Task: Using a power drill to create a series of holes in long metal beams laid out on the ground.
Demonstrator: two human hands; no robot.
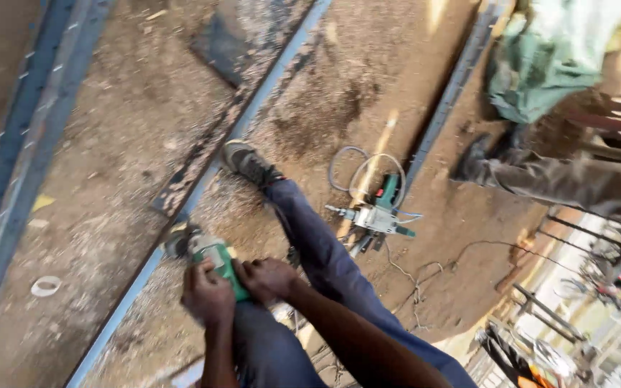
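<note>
Green angle grinder (213,260) sits low over the long grey steel bar (203,183) on the dirt floor (109,144), both hands wrapped tight around its body. Left hand (208,294) grips from behind, right hand (267,278) clamps beside it, forearms angled down and forward.

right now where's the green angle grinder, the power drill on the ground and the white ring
green angle grinder (213,257), head view, on its green body
power drill (377,213), head view, on its grey housing
white ring (45,286), head view, on its band

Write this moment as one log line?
left hand: grips green angle grinder | right hand: on grinder | disc on grey metal bar
</note>
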